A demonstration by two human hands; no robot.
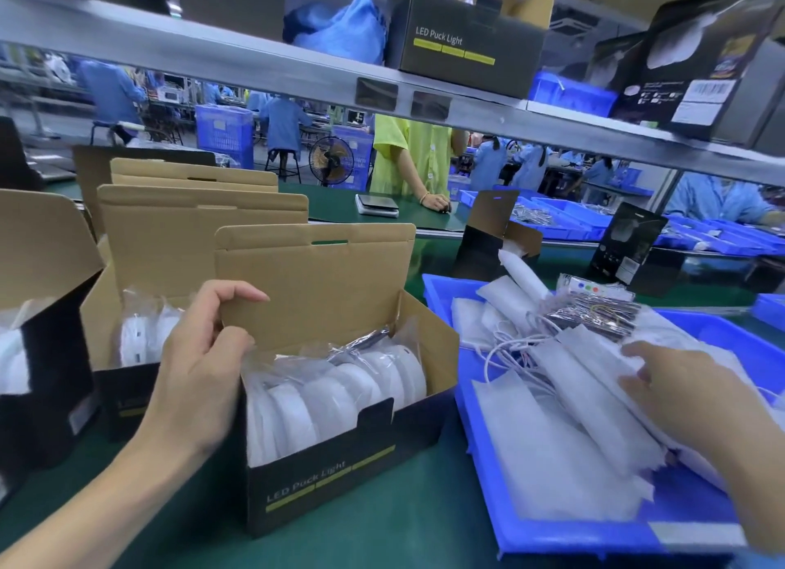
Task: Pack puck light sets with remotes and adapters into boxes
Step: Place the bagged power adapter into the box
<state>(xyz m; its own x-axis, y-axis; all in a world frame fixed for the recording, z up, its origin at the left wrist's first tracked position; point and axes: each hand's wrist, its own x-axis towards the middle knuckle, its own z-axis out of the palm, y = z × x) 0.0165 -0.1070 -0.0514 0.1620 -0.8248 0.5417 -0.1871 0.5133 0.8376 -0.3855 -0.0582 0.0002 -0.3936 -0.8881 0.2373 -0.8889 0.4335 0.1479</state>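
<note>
Puck lights [340, 394], white discs in clear plastic, standing on edge in a row inside open black box [335, 479] printed "LED Puck Light", front centre on green worktop [403, 543]. Lid flap raised behind. Left hand [199, 373] at box's left end, thumb and fingers pinching brown side flap [238, 313]. Just right of box, blue tray [552, 534] heaped with white foam sleeves [548, 449], white cables [509, 351] and crinkled clear bags [594, 313]. Right hand [679, 394] down on the heap, fingers spread and fairly straight on foam sleeves, nothing visibly clasped. Left of front box, two more open boxes [140, 339] with white discs inside. Above, grey shelf [297, 75] carrying another "LED Puck Light" carton [463, 41]. Beyond the worktop, person in yellow-green coat [408, 160] standing by flat scale [377, 205].
</note>
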